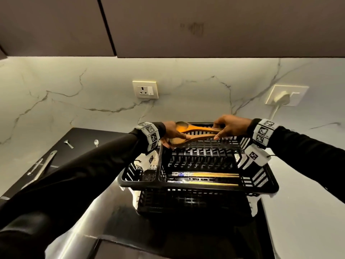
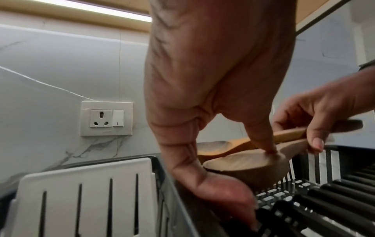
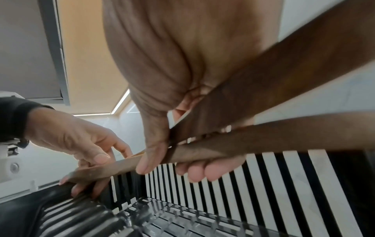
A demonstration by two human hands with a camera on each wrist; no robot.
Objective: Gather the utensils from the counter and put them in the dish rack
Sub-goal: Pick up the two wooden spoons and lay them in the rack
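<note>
**Two wooden spoons held over the dish rack**

The right hand grips both spoon handles. The left hand pinches the lower spoon by its bowl, beside the upper spoon. Both hover above the black rack. Metal utensils lie on the counter, left.

No words, brand names or numbers can be read in any of the three views. The only signs are black-and-white square coded markers on the wristbands, which carry no letters, and a single short vertical stroke on the white switch at 3 o'clock of the wall socket.
</note>
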